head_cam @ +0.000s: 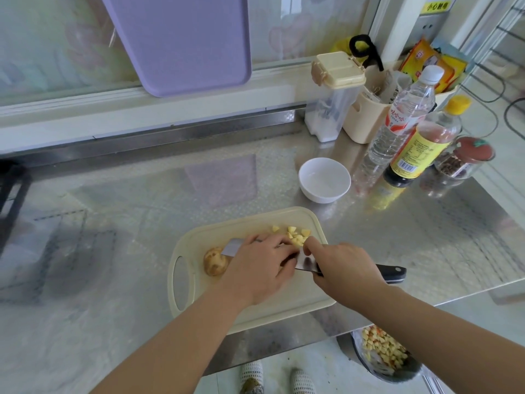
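A cream cutting board (199, 282) lies on the steel counter in front of me. A pile of small yellow diced pieces (295, 236) sits at its far right. A brownish rounded piece of food (215, 261) lies on the board's left. A cleaver (305, 263) with a black handle (393, 273) lies across the board. My right hand (345, 268) grips the cleaver where blade meets handle, with the forefinger stretched toward the diced pieces. My left hand (262, 265) lies over the blade with fingers bent, hiding whatever is under it.
A white bowl (324, 179) stands behind the board. Bottles (397, 129), a jar (466, 160) and cream containers (338, 92) crowd the back right. A purple board (181, 44) leans on the window. Below the counter edge a bin (383, 355) holds diced scraps. My feet (277, 378) show on the floor.
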`<control>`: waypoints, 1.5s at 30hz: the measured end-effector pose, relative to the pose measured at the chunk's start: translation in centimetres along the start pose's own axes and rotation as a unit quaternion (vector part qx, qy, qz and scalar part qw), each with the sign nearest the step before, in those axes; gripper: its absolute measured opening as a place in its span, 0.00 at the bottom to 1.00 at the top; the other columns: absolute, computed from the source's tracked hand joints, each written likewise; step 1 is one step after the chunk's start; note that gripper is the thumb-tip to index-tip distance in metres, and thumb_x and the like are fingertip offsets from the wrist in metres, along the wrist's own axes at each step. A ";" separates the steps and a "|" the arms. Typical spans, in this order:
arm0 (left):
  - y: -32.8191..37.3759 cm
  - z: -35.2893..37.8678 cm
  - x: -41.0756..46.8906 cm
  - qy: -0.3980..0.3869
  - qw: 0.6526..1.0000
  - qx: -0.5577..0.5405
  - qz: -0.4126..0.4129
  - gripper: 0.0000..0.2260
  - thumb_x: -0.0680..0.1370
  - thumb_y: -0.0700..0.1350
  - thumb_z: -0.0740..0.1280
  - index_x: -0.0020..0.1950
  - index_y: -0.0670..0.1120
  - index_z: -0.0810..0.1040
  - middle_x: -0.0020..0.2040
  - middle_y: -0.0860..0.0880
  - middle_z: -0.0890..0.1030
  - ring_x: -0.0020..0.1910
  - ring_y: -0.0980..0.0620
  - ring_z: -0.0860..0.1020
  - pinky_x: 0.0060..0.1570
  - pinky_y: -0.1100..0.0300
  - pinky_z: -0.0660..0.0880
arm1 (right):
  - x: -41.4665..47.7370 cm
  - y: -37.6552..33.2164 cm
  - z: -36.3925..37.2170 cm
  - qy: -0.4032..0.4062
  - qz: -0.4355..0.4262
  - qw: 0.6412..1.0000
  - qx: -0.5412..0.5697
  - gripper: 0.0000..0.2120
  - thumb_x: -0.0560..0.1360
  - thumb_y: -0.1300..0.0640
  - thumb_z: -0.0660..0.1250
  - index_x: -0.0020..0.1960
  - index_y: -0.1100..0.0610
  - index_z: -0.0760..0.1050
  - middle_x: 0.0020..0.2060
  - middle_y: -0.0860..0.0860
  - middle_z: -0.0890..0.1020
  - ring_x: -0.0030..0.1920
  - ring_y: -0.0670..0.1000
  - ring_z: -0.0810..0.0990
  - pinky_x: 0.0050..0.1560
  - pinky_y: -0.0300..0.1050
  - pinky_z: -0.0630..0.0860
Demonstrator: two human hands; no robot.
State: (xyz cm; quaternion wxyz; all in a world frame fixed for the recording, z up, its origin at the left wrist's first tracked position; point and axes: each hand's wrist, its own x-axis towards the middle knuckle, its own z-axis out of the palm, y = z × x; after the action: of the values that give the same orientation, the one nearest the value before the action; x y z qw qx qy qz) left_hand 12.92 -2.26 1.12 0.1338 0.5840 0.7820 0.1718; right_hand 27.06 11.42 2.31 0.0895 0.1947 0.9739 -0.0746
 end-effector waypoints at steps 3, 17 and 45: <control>-0.1 0.1 1.1 -0.019 0.999 0.028 -0.018 0.19 0.81 0.57 0.52 0.65 0.56 0.76 0.63 0.59 0.72 0.61 0.54 0.70 0.65 0.56 0.60 | 0.2 -0.1 0.0 0.004 -0.002 1.000 0.000 0.10 0.78 0.51 0.62 0.57 0.46 0.63 0.34 0.45 0.76 0.34 0.51 0.75 0.35 0.46 0.75; -5.1 -3.9 -3.4 0.250 0.932 -0.162 -0.204 0.12 0.80 0.40 0.64 0.62 0.47 0.79 0.57 0.52 0.79 0.58 0.56 0.77 0.61 0.61 0.72 | 1.3 -1.9 0.9 -0.034 0.088 0.962 0.256 0.09 0.78 0.52 0.63 0.58 0.46 0.70 0.35 0.46 0.78 0.34 0.47 0.78 0.37 0.47 0.79; -7.0 1.7 -6.3 0.113 0.937 -0.167 -0.284 0.20 0.75 0.52 0.72 0.65 0.54 0.73 0.58 0.57 0.75 0.54 0.59 0.74 0.53 0.65 0.70 | 1.7 -6.4 3.0 -0.036 0.126 0.948 0.289 0.03 0.81 0.52 0.59 0.48 0.46 0.70 0.32 0.49 0.78 0.32 0.48 0.77 0.33 0.46 0.74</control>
State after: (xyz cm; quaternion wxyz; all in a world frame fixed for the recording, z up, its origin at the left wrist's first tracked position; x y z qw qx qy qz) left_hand 9.36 -9.96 -3.35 0.1832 0.2837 0.8851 0.3202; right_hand 23.49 5.68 -0.24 0.0729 0.3309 0.8742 -0.3478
